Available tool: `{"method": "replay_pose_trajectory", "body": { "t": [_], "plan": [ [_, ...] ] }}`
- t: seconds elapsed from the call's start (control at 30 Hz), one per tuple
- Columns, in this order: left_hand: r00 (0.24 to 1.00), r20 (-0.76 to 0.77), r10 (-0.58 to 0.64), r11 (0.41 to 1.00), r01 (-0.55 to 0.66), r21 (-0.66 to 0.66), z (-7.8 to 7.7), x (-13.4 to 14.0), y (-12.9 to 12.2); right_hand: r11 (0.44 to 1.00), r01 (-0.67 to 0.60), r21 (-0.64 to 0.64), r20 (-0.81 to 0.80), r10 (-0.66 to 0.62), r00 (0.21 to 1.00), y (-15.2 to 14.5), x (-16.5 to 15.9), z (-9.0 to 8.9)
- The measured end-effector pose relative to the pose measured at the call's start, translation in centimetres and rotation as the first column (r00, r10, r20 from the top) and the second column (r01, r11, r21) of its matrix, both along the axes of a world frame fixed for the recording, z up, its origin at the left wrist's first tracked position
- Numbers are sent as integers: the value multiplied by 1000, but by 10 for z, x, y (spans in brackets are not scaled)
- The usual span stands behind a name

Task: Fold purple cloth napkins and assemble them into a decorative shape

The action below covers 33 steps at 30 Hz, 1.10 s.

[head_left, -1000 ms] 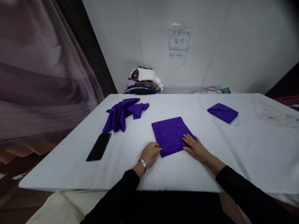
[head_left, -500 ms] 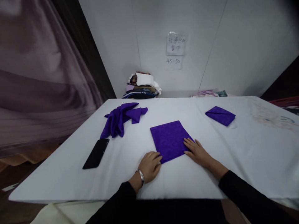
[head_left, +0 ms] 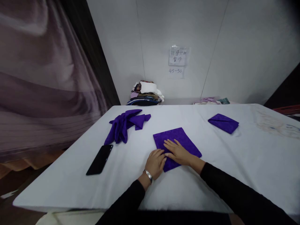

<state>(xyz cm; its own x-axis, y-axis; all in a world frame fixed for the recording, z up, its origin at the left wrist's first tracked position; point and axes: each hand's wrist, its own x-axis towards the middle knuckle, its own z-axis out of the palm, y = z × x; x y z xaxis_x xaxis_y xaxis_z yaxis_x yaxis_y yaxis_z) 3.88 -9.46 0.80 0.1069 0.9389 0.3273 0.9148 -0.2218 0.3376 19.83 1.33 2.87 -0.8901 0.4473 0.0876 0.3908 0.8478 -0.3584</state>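
Observation:
A purple cloth napkin (head_left: 185, 139), folded into a flat square, lies on the white-covered table in front of me. My right hand (head_left: 180, 153) rests palm down across its middle, fingers stretched and slightly spread. At the napkin's left edge, my left hand (head_left: 155, 163) lies with its fingers loosely bent on the cloth; a silver bracelet circles that wrist. The fingertips of both hands are close together, and the napkin's lower left part is partly covered by them. Neither hand appears to pinch the fabric.
A crumpled purple cloth (head_left: 120, 126) and a black phone (head_left: 99, 160) lie on the left of the table (head_left: 131, 190). Another folded purple napkin (head_left: 223, 123) sits at the right back. Piled clothes (head_left: 147, 95) and handwritten paper signs (head_left: 177, 57) are behind the table.
My right hand has slid left from the napkin's right corner to its middle, near my left hand. The left hand stays at the left edge. The view has tilted up slightly.

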Motion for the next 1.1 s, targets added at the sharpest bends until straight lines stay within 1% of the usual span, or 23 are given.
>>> {"method": "replay_pose_trajectory", "body": {
  "t": [0.07,0.13,0.2,0.3,0.4,0.47,0.53,0.63,0.73,0.8,0.87,0.93,1.03,1.1],
  "plan": [
    [990,-62,129,988,-134,-81,-1,-8,23,1000,-12,-3,0,12,1000,5,-21,2],
    [959,-131,251,948,-271,-166,-5,-17,47,1000,3,-5,3,-3,1000,11,-40,2],
    [934,-172,312,913,-345,-218,-10,-24,65,1000,26,-3,-5,-26,1000,17,-56,2],
    [932,-195,305,908,-346,-237,-20,-27,79,999,49,-14,-12,-49,999,25,-74,-3],
    [930,-244,276,910,-334,-244,-28,-27,80,996,47,-71,16,-46,999,33,-81,-14],
    [920,-263,290,905,-353,-237,-30,-27,79,996,45,-83,31,-42,999,42,-79,-22],
    [913,-256,318,898,-376,-227,-30,-28,79,996,68,-53,39,-66,997,54,-70,-29],
    [911,-242,334,894,-388,-223,-30,-28,81,983,182,-3,67,-182,981,79,-50,-37],
    [908,-245,339,890,-394,-229,-30,-28,82,944,329,22,100,-330,939,102,-24,-42],
    [905,-251,343,885,-401,-236,-30,-27,82,910,415,11,103,-414,904,113,-6,-46],
    [906,-251,342,886,-400,-236,-30,-26,81,870,490,-51,69,-487,871,121,11,-47],
    [909,-246,336,888,-393,-240,-29,-26,81,828,537,-165,2,-544,839,124,29,-46],
    [915,-229,331,888,-384,-253,-27,-29,82,771,553,-315,-61,-598,799,122,59,-38],
    [924,-202,325,890,-371,-264,-25,-33,83,749,562,-351,-80,-622,779,115,82,-30]
  ]
}}
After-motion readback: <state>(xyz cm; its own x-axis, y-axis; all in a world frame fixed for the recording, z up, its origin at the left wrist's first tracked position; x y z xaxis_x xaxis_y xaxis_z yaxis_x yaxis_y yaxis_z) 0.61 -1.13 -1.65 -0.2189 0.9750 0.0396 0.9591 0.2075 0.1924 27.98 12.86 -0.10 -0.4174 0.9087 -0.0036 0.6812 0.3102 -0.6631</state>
